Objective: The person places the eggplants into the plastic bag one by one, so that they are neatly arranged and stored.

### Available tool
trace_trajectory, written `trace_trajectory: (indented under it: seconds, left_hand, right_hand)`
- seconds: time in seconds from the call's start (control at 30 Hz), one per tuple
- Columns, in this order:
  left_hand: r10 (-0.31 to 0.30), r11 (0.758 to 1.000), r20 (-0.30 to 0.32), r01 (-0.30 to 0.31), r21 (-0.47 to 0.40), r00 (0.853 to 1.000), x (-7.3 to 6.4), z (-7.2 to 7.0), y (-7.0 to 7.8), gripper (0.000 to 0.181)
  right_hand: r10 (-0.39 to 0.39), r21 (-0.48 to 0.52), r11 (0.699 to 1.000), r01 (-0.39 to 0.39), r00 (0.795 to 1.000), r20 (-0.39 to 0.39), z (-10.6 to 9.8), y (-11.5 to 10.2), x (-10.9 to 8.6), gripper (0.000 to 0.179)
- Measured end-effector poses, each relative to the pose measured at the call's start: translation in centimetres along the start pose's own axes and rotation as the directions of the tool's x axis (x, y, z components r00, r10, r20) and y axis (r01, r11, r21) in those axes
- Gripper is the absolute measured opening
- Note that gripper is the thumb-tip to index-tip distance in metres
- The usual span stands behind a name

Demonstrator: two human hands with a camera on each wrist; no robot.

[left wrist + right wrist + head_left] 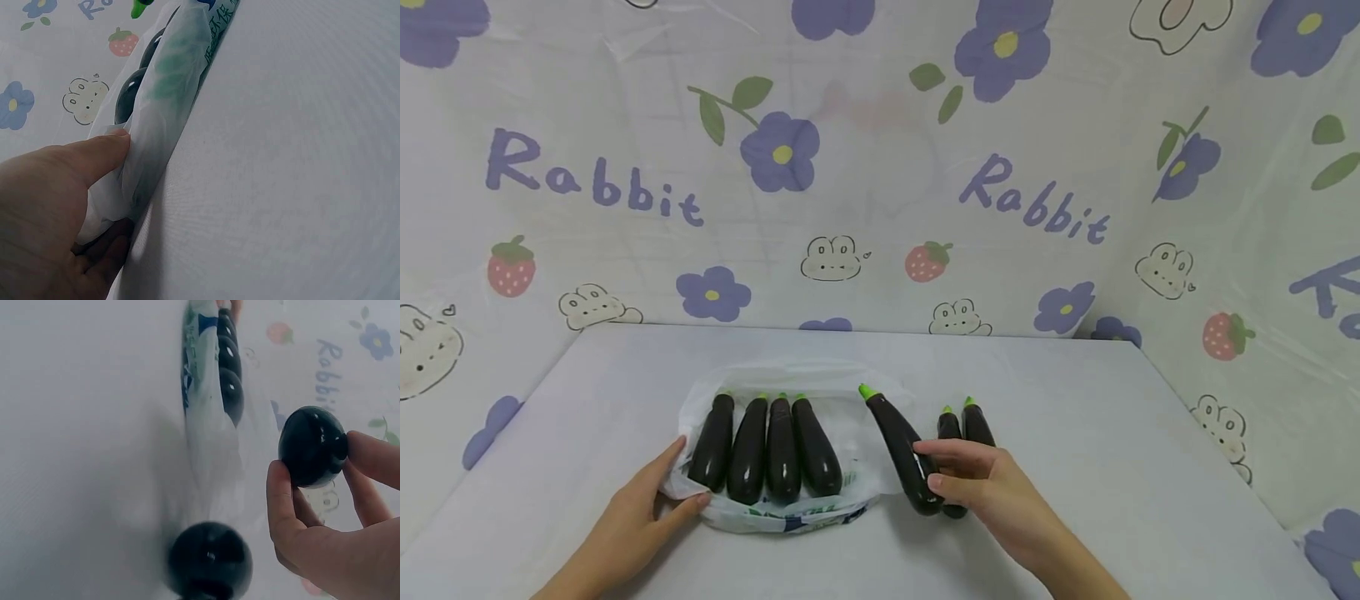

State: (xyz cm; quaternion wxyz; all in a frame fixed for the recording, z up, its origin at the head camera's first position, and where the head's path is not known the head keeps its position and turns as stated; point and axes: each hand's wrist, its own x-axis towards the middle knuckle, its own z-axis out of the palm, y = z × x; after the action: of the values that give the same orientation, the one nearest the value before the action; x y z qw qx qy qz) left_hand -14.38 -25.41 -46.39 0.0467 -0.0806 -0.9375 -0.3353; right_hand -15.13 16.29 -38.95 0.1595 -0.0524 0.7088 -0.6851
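Observation:
Several dark, glossy eggplants (783,450) with green tips lie side by side on an open white plastic bag (748,518). My left hand (625,521) pinches the bag's near left edge, thumb on top and fingers partly hidden under it in the left wrist view. Just right of the bag, my right hand (1007,500) grips another eggplant (902,446) near its thick end, its green tip pointing away to the left. The right wrist view shows this held eggplant (312,447) raised off the table. Behind the right hand, two more eggplants (977,423) lie on the table, partly covered.
A white-covered table (1150,492) carries everything. Behind it and along the sides hangs a pale cloth (880,192) printed with flowers, rabbits and strawberries. Green and blue print shows on the bag's near side.

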Motion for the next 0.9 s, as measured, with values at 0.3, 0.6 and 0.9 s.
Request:
trace_trajectory:
  seconds: [0.3,0.6,0.9]
  left_hand:
    - [0.002,1.0,-0.002,-0.002,-0.005,1.0,0.0,0.0,-0.1,0.09]
    - [0.011,1.0,-0.009,-0.011,-0.008,1.0,-0.1,0.2,-0.3,0.09]
    - [0.013,1.0,-0.011,-0.013,-0.011,1.0,-0.1,-0.1,0.0,0.089]
  right_hand:
    - [0.022,-0.079,0.997,-0.018,0.998,0.055,2.2,-0.9,1.9,0.039]
    - [0.092,0.032,0.995,-0.096,0.991,0.092,3.1,-0.8,4.4,0.039]
    - [0.122,-0.057,0.991,-0.118,0.989,0.089,4.5,-0.8,6.4,0.035]
